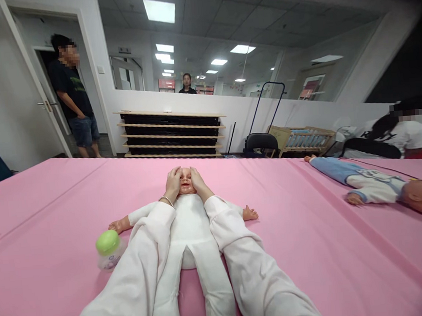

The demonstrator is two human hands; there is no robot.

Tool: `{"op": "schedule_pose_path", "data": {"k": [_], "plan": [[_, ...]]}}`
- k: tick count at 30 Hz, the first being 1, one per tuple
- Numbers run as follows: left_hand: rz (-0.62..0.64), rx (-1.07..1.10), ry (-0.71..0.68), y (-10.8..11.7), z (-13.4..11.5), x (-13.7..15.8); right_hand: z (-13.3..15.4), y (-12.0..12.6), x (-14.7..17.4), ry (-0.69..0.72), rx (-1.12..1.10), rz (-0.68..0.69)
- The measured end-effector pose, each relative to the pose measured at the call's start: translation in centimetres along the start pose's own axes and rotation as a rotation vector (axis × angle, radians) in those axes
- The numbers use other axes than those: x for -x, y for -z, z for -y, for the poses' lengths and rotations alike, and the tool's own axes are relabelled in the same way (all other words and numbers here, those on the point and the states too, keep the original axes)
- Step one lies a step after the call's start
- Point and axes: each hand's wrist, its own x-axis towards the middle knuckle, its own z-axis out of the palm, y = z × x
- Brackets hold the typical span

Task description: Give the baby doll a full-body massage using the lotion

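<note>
A baby doll [191, 223] with a white cloth body lies face up on a pink-covered table, its arms spread to both sides. My left hand [173, 184], with a beaded bracelet at the wrist, rests flat along one side of the doll's head [186, 185]. Against the other side of the head lies my right hand [200, 183]. Fingers of both hands are stretched toward the crown; the doll's mouth and nose show between them. Beside my left forearm is a clear jar with a green lid [107, 242], near the doll's hand.
A second doll [366, 180] in blue and white clothes lies at the right on the pink cover [294, 249]. Behind the table are stacked shelves [170, 134], a black chair [261, 143] and a wooden crib [306, 139]. One person [70, 91] stands at the doorway; another sits at the right.
</note>
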Motion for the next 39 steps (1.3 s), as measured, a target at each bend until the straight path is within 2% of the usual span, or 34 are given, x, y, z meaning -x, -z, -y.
{"op": "schedule_pose_path", "data": {"k": [7,11,16,20,26,34,39], "plan": [[-0.04,0.001,-0.036,0.9,-0.3,1.1,1.2,-0.4,1.9,0.152,0.174,0.053],[-0.05,-0.004,-0.038,0.7,-0.3,1.1,1.3,-0.4,2.1,0.185,0.255,0.024],[-0.057,-0.017,0.004,0.3,-0.2,0.6,1.2,-0.7,1.7,0.128,0.18,-0.06],[-0.059,-0.037,0.01,0.4,-0.5,0.8,0.9,-0.7,1.7,0.106,0.142,-0.073],[-0.041,-0.084,-0.045,0.9,-1.3,1.6,1.1,-0.4,2.3,0.202,0.153,-0.028],[-0.055,-0.075,0.005,0.5,-1.0,1.2,1.4,-0.6,2.0,0.085,0.119,-0.078],[-0.043,-0.092,-0.042,0.8,-1.1,1.5,1.2,-0.4,2.4,0.182,0.114,-0.042]]}}
